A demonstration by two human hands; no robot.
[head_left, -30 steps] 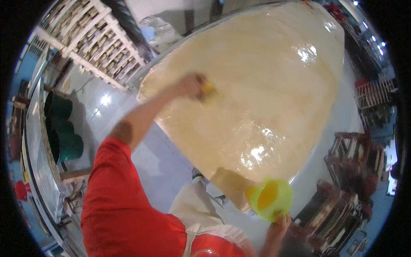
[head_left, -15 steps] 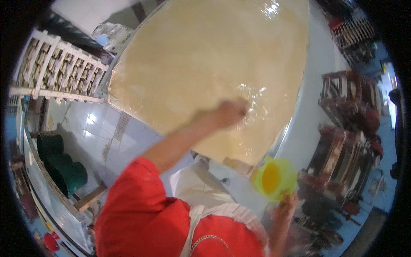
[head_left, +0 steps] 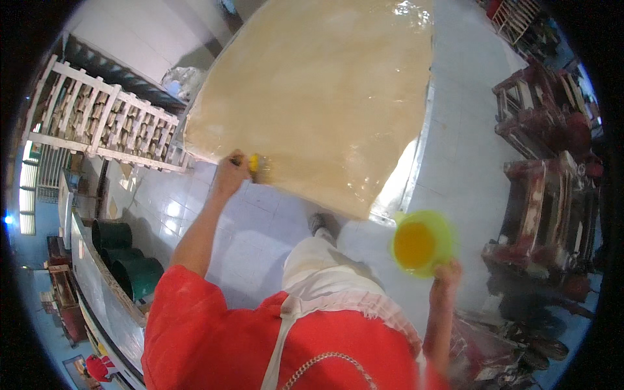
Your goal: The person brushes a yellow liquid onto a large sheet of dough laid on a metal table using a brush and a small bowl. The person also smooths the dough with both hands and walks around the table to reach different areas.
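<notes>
A large sheet of pale dough (head_left: 312,97) covers the table in front of me, with glossy wet patches near its right edge and near corner. At the sheet's near-left edge, my left hand (head_left: 233,172) is closed around a brush (head_left: 254,164) with a yellow part; its bristles touch the dough and look slightly blurred. Off the near-right corner, my right hand (head_left: 447,272) grips a translucent yellow-green jug (head_left: 439,234) by its side. Orange-yellow liquid (head_left: 414,246) shows inside the jug.
A white slatted rack (head_left: 110,117) stands at the far left. Dark green bins (head_left: 133,273) sit on the left floor. Dark red wooden-framed equipment (head_left: 536,214) lines the right side. The table's metal edge (head_left: 398,185) runs along the dough's right.
My left hand has swept left across the dough to its near-left edge with the brush. The jug in my right hand has shifted slightly up. My view has turned and moved a little.
</notes>
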